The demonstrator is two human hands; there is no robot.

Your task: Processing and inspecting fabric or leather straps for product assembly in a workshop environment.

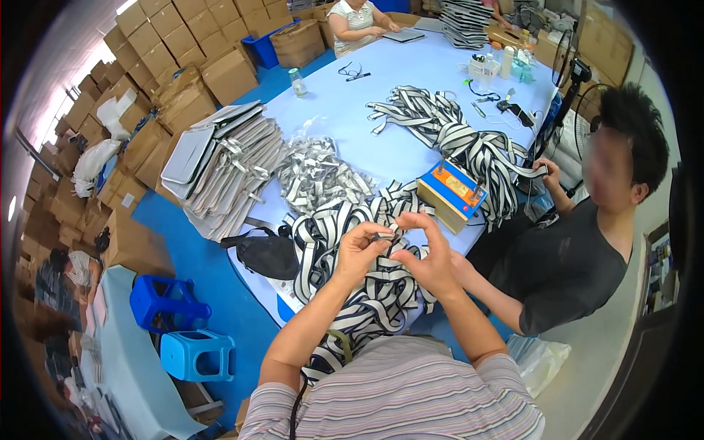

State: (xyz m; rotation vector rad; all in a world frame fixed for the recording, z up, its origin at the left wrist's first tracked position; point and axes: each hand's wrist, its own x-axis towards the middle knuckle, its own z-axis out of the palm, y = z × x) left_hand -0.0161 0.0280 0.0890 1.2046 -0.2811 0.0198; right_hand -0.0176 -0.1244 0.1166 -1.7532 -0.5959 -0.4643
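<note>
straps [385, 295] heaped below. left hand [357, 257] pinching dark piece [382, 236]; right hand [431, 260], thumb and forefinger spread. likely positioning step; next calls for right fingertips closing.

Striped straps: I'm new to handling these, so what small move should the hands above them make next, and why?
Probably the right hand should close its fingers gently on the small dark piece: the left hand pinches it, while the right fingers stand apart close by, so a second grip may steady it above the striped straps.
</note>
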